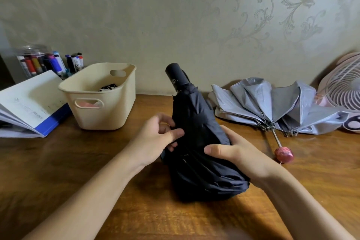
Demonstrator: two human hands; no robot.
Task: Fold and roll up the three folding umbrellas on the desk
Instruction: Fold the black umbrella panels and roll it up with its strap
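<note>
Fabric is hanging loose and unrolled around the black umbrella (198,142), which I am holding in the middle of the desk (78,161). It is tilting, with its black handle (174,76) pointing up and away from me toward the wall, and its wide lower end is lying on the wood close to me.

My left hand (155,138) is pinching a fold of the cloth on the left side, with the fingers curled. My right hand (233,152) is gripping the umbrella from the right, the thumb lying across the front and the other fingers going behind, where I cannot see them. The two hands are apart, with the umbrella between them.

To the right, the grey umbrella (272,107) is lying half open by the wall, and its pink knob (283,154) is pointing toward me. A fan (342,87) is standing just behind it. On the left, a cream basket (101,103) is sitting near an open book (29,103), with markers (56,62) behind them.
</note>
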